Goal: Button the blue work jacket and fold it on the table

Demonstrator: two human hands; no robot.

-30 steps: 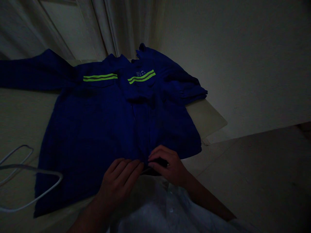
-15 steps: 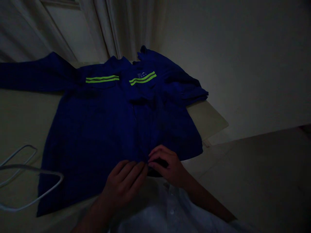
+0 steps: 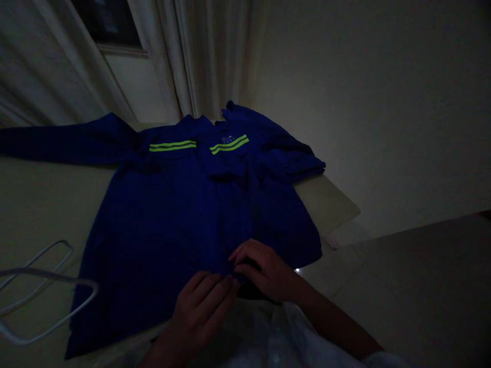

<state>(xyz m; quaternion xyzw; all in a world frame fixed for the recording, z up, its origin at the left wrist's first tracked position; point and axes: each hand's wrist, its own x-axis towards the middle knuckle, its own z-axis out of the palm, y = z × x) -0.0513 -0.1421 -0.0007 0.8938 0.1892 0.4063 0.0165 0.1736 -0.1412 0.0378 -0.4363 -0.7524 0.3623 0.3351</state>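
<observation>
A dark blue work jacket lies spread front side up, with yellow-green striped bands across its chest. Its left-hand sleeve stretches out flat, while the other one is bunched at the right. At the bottom hem, near the front opening, my left hand is closed on the jacket's edge. My right hand meets it there, thumb and fingers bent in a pinch on the same front edge. Dim light and my fingers hide the exact bit of cloth or fastener between them.
White cable-like loops lie at the left on the pale table. The table's corner shows at the right, near a plain wall. Curtains hang behind, beside a dark window.
The view has tilted up slightly, so the jacket sits lower and more window shows. My right fingers have shifted a little on the front edge; both hands stay at the hem.
</observation>
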